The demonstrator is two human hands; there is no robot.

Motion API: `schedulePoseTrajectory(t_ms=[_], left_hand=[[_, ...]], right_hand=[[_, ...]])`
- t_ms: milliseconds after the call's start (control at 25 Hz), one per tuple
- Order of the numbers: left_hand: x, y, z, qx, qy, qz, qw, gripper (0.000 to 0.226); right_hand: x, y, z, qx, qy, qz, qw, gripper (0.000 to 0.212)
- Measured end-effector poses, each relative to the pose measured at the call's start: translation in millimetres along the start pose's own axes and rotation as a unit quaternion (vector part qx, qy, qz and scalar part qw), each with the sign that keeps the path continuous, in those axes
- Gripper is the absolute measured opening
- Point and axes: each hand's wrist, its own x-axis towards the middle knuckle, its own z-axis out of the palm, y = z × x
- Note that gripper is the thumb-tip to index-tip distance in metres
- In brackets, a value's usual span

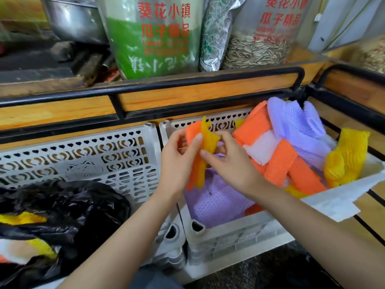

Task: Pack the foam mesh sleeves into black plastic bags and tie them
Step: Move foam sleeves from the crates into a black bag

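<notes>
Head view: left hand (179, 163) and right hand (231, 165) grip yellow-orange foam sleeves (208, 140) between them, above the crate (229, 232).

Foam mesh sleeves (277, 151): matt, netted. Bag (68, 207): glossy crinkled black plastic. Crates (125, 155): white perforated plastic. Rail (187, 92): varnished wood.

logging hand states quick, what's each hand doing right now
Left hand: holding a small bunch of orange and yellow foam sleeves.
Right hand: pinching the same bunch.
</notes>
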Motion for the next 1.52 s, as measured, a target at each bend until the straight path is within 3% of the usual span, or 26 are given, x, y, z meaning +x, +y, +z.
schedulePoseTrajectory(t_ms=[80, 200, 320, 400, 480, 600, 720, 840, 1000, 1120, 1240, 1360, 1440, 1520], left_hand=[[-9, 0, -2, -0.007, -0.041, 0.012, 0.999, 0.033], [-17, -7, -3, 0.012, -0.081, 0.044, 0.996, 0.049], [-23, -13, 5, 0.043, -0.053, 0.024, 0.997, 0.039], [-24, -17, 13, 0.042, -0.033, -0.001, 0.999, 0.028], [-25, -19, 21, 0.036, -0.050, -0.013, 0.998, 0.023], [-27, -25, 25, 0.051, -0.072, -0.016, 0.996, 0.018], [-29, -27, 26, 0.072, -0.071, -0.019, 0.995, 0.016], [-29, -25, 26, 0.076, -0.058, -0.041, 0.995, 0.013], [-27, -21, 24, 0.075, -0.016, -0.086, 0.993, 0.016], [-26, -17, 23, 0.030, 0.006, -0.120, 0.992, 0.023], [-30, -13, 22, -0.038, -0.020, -0.132, 0.990, 0.026], [-33, -8, 21, -0.113, -0.045, -0.124, 0.985, 0.031], [-30, -12, 21, -0.092, -0.038, -0.112, 0.989, 0.042], [-27, -16, 20, -0.044, -0.032, -0.106, 0.993, 0.044]], right_hand=[[-7, -14, -3, 0.132, -0.054, 0.052, 0.988, 0.026], [-16, -13, -20, 0.117, -0.098, 0.041, 0.987, 0.027], [-17, 14, -51, -0.081, 0.011, 0.006, 0.997, 0.020], [-17, 41, -75, -0.264, 0.075, 0.039, 0.961, 0.040], [-21, 65, -93, -0.370, 0.060, 0.139, 0.917, 0.069], [-22, 86, -103, -0.404, 0.011, 0.248, 0.880, 0.080], [-15, 94, -108, -0.361, 0.015, 0.257, 0.896, 0.061], [-15, 83, -107, -0.301, 0.088, 0.242, 0.918, 0.047], [-35, 41, -89, -0.201, 0.195, 0.087, 0.956, 0.044], [-51, 9, -59, -0.150, 0.128, -0.001, 0.980, 0.053], [-54, 3, -32, -0.188, 0.014, -0.047, 0.981, 0.055], [-47, 4, -16, -0.170, -0.054, -0.050, 0.983, 0.052], [-38, 4, -23, -0.125, -0.089, -0.033, 0.988, 0.045], [-24, 17, -46, -0.111, -0.067, -0.018, 0.991, 0.045]])
